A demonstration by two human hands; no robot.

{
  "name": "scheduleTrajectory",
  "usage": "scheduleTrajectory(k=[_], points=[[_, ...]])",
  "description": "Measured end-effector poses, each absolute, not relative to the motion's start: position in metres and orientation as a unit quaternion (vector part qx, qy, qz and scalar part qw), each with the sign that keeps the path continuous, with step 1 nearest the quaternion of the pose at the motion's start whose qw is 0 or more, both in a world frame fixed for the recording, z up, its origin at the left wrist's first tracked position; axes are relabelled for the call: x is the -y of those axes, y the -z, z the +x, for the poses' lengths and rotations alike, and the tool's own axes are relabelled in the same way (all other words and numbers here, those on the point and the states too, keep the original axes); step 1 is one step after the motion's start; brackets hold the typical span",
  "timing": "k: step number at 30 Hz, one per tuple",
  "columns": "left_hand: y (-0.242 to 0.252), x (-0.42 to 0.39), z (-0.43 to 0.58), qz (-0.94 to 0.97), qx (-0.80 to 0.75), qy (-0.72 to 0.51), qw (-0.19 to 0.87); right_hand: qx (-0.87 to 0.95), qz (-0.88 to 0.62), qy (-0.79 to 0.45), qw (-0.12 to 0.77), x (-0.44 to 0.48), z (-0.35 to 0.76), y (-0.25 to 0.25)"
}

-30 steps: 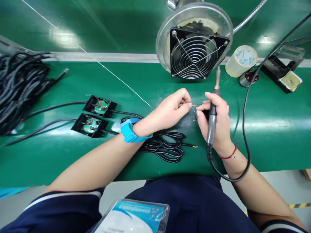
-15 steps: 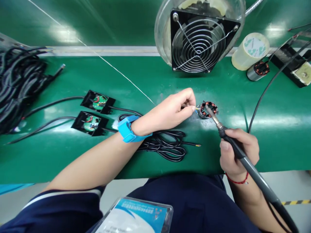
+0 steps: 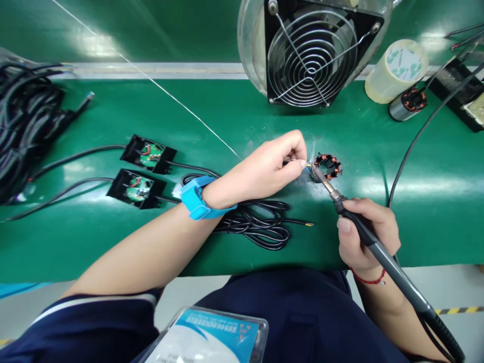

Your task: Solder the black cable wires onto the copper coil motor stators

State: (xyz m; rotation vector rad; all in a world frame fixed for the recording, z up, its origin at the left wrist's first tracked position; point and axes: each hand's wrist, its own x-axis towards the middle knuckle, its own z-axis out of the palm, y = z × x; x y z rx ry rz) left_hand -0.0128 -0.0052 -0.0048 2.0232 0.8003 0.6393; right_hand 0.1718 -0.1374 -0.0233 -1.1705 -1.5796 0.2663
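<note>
My left hand [image 3: 278, 164] is closed in a pinch on a thin dark cable, whose yellow and blue wire ends [image 3: 309, 167] reach the left edge of a motor stator [image 3: 336, 169]. The stator, a black ring with copper windings, lies on the green bench. A soldering iron [image 3: 365, 229] is gripped in my right hand [image 3: 372, 234], tilted so its tip meets the wire ends at the stator's left side. A thin strand of solder wire [image 3: 189, 112] comes down from the upper left and passes behind my left hand.
A fan with a wire guard [image 3: 310, 65] stands behind the stator. Beside it are a tape roll [image 3: 395, 70] and another stator [image 3: 408, 105]. To the left lie two open black boxes with circuit boards [image 3: 147, 154], coiled black cable [image 3: 260, 227] and a cable heap [image 3: 26, 131].
The soldering iron's tip has moved left from over the stator's middle to the wire ends at its left edge. My left hand keeps its pinch. The view has shifted slightly.
</note>
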Motion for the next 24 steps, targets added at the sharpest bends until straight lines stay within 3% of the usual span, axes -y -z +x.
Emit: scheduleTrajectory(k=[24], points=[[0.0055,0.0046,-0.0108,0.806,-0.338,-0.252,0.415,0.648,-0.485,-0.143,0.569,0.1388,0.1713,0.0276]])
